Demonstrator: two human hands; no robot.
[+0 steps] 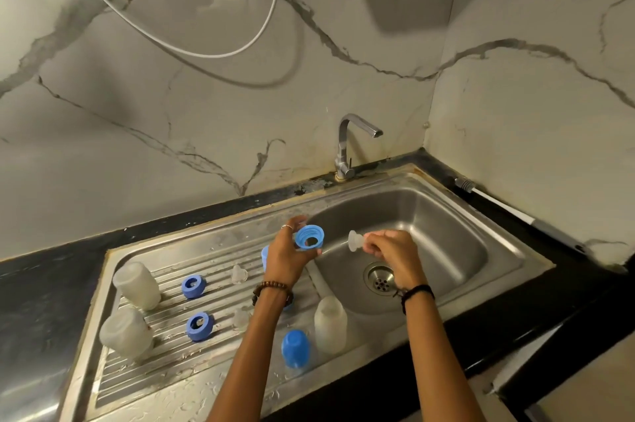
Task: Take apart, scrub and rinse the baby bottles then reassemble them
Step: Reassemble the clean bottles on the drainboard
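My left hand grips a blue screw ring at the sink's left edge, its opening turned toward me. My right hand pinches a clear silicone nipple just to the ring's right, over the basin. On the ribbed drainboard stand three translucent bottles upside down. Two more blue rings, two clear nipples and a blue cap lie among them. Another blue piece is partly hidden behind my left hand.
The steel basin has a drain and a chrome tap behind it, with no water running. A white-handled brush lies on the black counter at the right, by the marble wall. A white cable hangs above.
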